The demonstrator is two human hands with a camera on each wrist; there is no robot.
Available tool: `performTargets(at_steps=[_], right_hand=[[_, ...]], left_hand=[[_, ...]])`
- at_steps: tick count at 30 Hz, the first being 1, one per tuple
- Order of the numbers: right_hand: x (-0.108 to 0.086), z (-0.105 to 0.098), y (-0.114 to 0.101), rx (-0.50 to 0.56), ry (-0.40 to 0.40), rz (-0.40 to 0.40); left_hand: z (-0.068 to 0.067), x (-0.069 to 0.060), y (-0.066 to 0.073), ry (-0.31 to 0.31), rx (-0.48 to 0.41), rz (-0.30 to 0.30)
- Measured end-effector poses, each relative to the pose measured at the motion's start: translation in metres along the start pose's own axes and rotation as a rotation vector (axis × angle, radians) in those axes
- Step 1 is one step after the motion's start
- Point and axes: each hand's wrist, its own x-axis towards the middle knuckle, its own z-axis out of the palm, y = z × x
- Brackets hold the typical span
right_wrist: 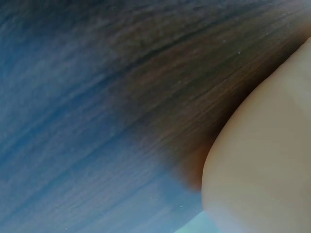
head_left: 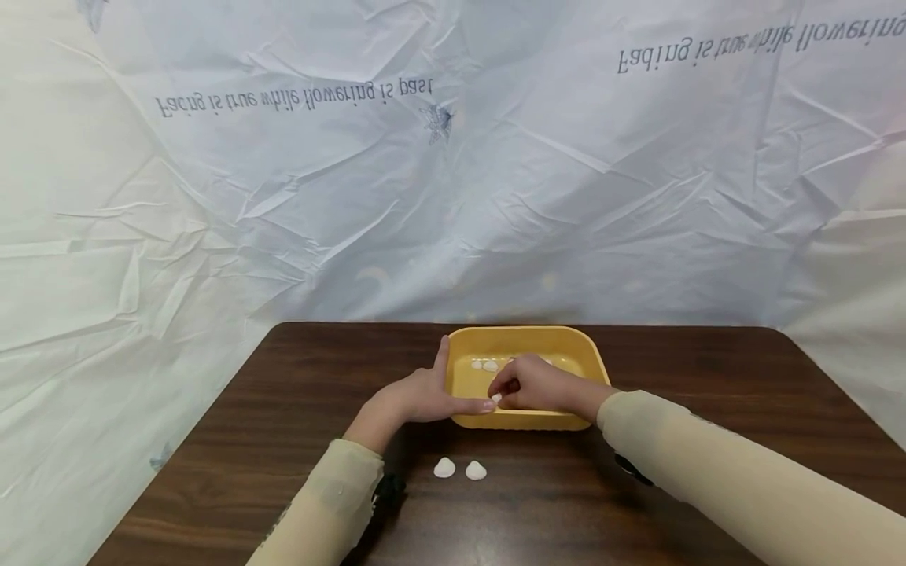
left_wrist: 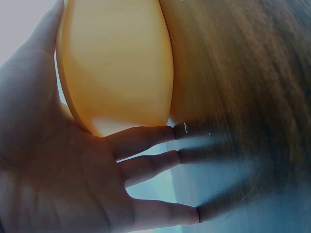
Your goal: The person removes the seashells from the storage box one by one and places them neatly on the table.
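Observation:
A yellow tray (head_left: pixel 520 420) stands on the table, with several small white shell-shaped pieces (head_left: pixel 491 366) inside. My left hand (head_left: pixel 423 395) rests against its left front corner, thumb along the front rim; in the left wrist view that hand (left_wrist: pixel 63 170) has straight, spread fingers beside the yellow wall (left_wrist: pixel 119 63). Reaching over the tray, my right hand (head_left: pixel 538 385) pinches a white piece (head_left: pixel 497 398) near the left thumb tip. The right wrist view has the tray's outer wall (right_wrist: pixel 262 155), but no hand.
Two white pieces (head_left: pixel 444 468) (head_left: pixel 476 471) lie side by side on the dark wooden table (head_left: pixel 566 503), in front of the tray. A pale wrinkled sheet (head_left: pixel 495 196) with printed lettering hangs behind the table's back edge.

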Motion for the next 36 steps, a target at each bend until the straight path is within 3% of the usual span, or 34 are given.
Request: performTargets(at_steps=[5, 10, 18, 24, 28, 36], right_hand=[[0.0, 0.0, 0.001, 0.009, 0.018, 0.052], [-0.003, -0.006, -0.002, 0.057, 0.106, 0.146], [-0.016, -0.029, -0.013, 0.088, 0.244, 0.168], [-0.038, -0.042, -0.038, 0.137, 0.296, 0.197], [-0.053, -0.032, -0.057, 0.209, 0.292, 0.167], [-0.072, 0.017, -0.074, 0.352, 0.155, 0.189]], left_hand=[[0.0, 0.0, 0.0, 0.003, 0.004, 0.002], [0.001, 0.001, 0.001, 0.009, -0.001, 0.005], [0.003, 0.003, -0.001, 0.022, 0.008, 0.004], [0.002, 0.003, 0.0, 0.02, 0.013, -0.006], [0.002, 0.003, 0.0, 0.014, 0.012, -0.012], [0.003, 0.003, -0.002, 0.01, -0.033, 0.025]])
